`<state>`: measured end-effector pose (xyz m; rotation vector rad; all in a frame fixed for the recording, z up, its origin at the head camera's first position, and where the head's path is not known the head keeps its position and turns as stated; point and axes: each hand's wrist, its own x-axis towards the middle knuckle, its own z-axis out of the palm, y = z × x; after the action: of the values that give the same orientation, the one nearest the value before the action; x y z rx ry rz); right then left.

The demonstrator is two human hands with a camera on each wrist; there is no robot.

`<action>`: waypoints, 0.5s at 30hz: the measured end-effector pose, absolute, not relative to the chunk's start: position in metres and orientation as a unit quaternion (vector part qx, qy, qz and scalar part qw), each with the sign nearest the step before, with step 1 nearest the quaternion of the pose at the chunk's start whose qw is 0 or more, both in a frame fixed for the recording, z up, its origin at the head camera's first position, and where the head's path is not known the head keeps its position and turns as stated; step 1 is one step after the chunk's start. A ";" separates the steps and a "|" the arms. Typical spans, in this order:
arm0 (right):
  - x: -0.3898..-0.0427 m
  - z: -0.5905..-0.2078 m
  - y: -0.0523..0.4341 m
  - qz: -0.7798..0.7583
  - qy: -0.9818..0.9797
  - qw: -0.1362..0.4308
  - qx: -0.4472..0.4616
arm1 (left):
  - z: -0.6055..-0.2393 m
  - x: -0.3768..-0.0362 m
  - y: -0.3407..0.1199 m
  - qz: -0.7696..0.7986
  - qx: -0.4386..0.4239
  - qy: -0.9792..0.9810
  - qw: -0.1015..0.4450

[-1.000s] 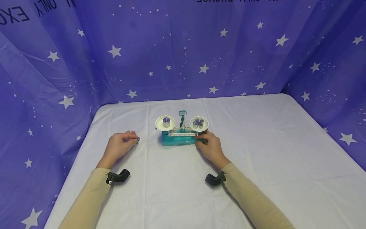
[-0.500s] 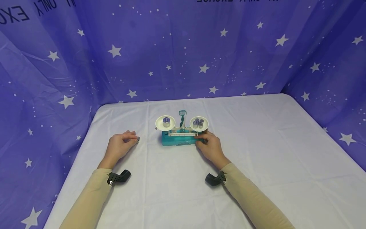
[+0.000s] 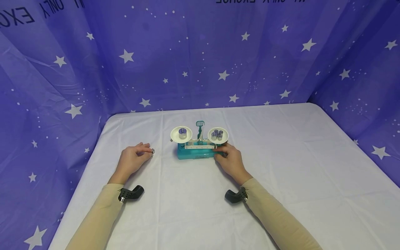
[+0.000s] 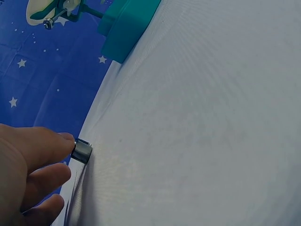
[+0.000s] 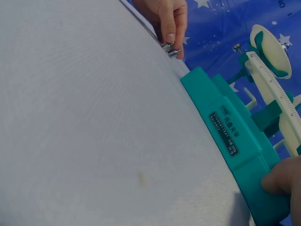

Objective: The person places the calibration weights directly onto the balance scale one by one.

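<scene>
At the table's left side my left hand (image 3: pixel 132 160) pinches a small silver metal weight (image 4: pixel 82 151) at its fingertips, close over the cloth. In the right wrist view two small metal weights (image 5: pixel 174 53) show right at those fingertips. My right hand (image 3: pixel 231 161) grips the right end of the teal tray balance (image 3: pixel 195 153), thumb on the front of the base, other fingers partly hidden behind it. One larger weight (image 3: pixel 182 133) stands in the balance's left white pan (image 3: pixel 174 138). Several smaller weights (image 3: pixel 217 134) stand together in the right pan (image 3: pixel 225 139).
A white cloth (image 3: pixel 187 205) with creases covers the table. Behind and at both sides hangs a purple-blue curtain (image 3: pixel 175 52) with white stars. Each sleeved wrist wears a black camera mount (image 3: pixel 131 193). The balance stands toward the back of the table.
My left hand has shifted slightly to the right with the small weight. The right hand stays on the balance, and the weights in the pans have not changed.
</scene>
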<state>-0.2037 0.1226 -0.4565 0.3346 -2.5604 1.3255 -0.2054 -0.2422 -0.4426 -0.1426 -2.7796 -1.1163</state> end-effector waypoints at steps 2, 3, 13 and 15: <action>-0.204 -0.457 0.123 0.454 -0.875 0.122 0.116 | -0.442 -0.206 -0.242 -0.373 -0.047 -0.924 0.069; -0.204 -0.457 0.123 0.453 -0.875 0.123 0.117 | -0.442 -0.206 -0.242 -0.374 -0.047 -0.924 0.068; -0.204 -0.458 0.123 0.446 -0.877 0.132 0.118 | -0.443 -0.205 -0.242 -0.368 -0.055 -0.925 0.075; -0.204 -0.458 0.123 0.448 -0.877 0.130 0.117 | -0.443 -0.205 -0.242 -0.363 -0.057 -0.927 0.078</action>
<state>-0.2044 0.1228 -0.4579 0.3399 -2.5469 1.3006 -0.2050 -0.2422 -0.4432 -0.1712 -2.7751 -1.0871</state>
